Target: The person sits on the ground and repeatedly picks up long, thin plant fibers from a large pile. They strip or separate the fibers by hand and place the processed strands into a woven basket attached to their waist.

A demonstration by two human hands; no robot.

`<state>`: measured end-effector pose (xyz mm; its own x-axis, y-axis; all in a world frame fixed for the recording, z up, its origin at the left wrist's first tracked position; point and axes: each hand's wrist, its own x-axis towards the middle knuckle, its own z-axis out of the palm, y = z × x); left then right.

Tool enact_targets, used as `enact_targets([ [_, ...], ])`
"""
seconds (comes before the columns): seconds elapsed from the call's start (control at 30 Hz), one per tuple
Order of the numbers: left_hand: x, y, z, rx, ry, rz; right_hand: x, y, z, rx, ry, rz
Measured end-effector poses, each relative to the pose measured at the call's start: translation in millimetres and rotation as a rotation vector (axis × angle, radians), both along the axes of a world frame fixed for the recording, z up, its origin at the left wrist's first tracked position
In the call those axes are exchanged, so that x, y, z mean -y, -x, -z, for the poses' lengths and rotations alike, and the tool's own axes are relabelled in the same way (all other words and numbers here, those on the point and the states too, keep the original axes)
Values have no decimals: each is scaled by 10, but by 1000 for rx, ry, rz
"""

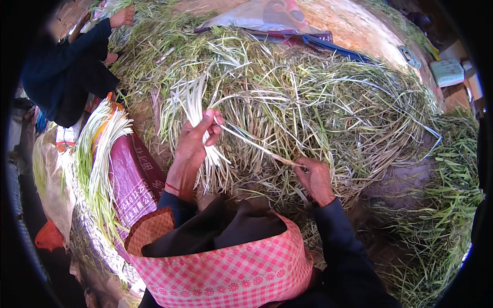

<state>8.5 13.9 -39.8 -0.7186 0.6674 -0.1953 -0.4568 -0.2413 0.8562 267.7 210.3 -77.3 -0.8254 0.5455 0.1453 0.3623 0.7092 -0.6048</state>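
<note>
My left hand (198, 136), with a red string at the wrist, grips a bundle of white chive-like stalks (194, 102). Its thumb and forefinger also meet at one longer stalk (250, 139), which slants down to the right. At the brownish far end of that stalk, the fingertips of my right hand (316, 178) pinch it. Beneath both hands spreads a thick heap of loose stalks (292, 96), some green and others dry and straw-coloured. Sorted bundles of pale stalks with green tips (104, 154) lie to the left on a purple printed sack (133, 181).
Another person (73, 69) in dark clothes sits at the upper left, a hand over the heap. Plastic sacking (258, 19) and a blue strap (335, 48) lie beyond it. Green leaves (450, 184) pile at right. Pink checked cloth (227, 269) covers my lap area.
</note>
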Motion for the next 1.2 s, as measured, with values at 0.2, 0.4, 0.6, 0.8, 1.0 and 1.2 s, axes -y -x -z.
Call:
enact_targets([
  [0.2, 140, 230, -59, 60, -55, 13, -507, -203, 144, -28, 95, 221],
  [0.4, 390, 473, -123, 172, -142, 88, -1389, -481, 455, -209, 619, 390],
  [0.6, 567, 516, -113, 276, -225, 108, -2422, -954, 873, -537, 1290, 623],
  [0.8, 679, 237, -259, 69, 39, 29, -2147, -821, 599, -364, 1104, 566],
  [1.0, 480, -169, -297, -25, 161, 184, -653, -389, -304, 106, -609, 230],
  [1.2, 405, -305, -276, 9, 212, 183, 138, 180, -428, -16, 34, -112],
])
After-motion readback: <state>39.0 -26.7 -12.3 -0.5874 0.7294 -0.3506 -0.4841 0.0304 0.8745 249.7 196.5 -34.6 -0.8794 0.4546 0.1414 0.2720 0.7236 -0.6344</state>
